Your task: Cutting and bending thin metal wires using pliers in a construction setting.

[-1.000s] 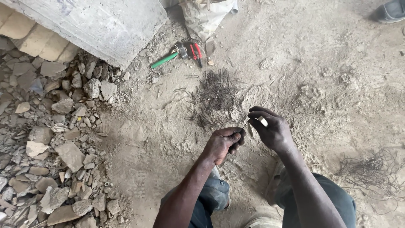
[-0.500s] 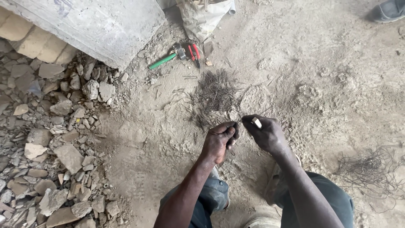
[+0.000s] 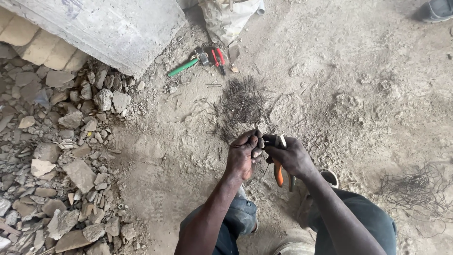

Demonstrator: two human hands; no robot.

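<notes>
Head view, left hand (image 3: 243, 156): clenched around short dark wire pieces (image 3: 258, 141), fist touching the other hand.
Head view, right hand (image 3: 291, 156): grasping orange-handled pliers (image 3: 279, 174).
Pliers axis: near vertical in frame, handles pointing down toward the person's knees.
Ground: wire pile (image 3: 243, 101) just beyond the hands; rubble (image 3: 61, 151) well to the left.

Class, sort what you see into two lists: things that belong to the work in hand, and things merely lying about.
In use: left hand, right hand, orange pliers, wire bits.

Lying about: green tool, red pliers, rubble, sack, wire tangle, shoe.
</notes>
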